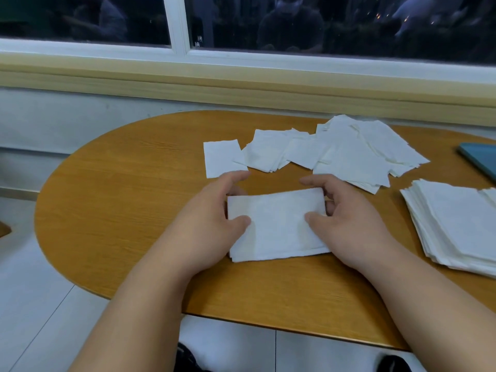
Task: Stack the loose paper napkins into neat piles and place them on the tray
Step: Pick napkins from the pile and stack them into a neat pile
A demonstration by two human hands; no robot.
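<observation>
Loose napkins (pixel 335 151) behind held stack (pixel 276 224)

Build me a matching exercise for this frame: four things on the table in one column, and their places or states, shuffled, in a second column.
Things:
1. single napkin
2. loose napkin heap
3. small napkin stack
4. tray

Places or states:
a. gripped at its ends by the left hand and right hand
b. teal, cut off by the frame's right edge
c. one flat sheet at the heap's left end
d. overlapping untidily on the far side of the table

Pairs: 1-c; 2-d; 3-a; 4-b
</observation>
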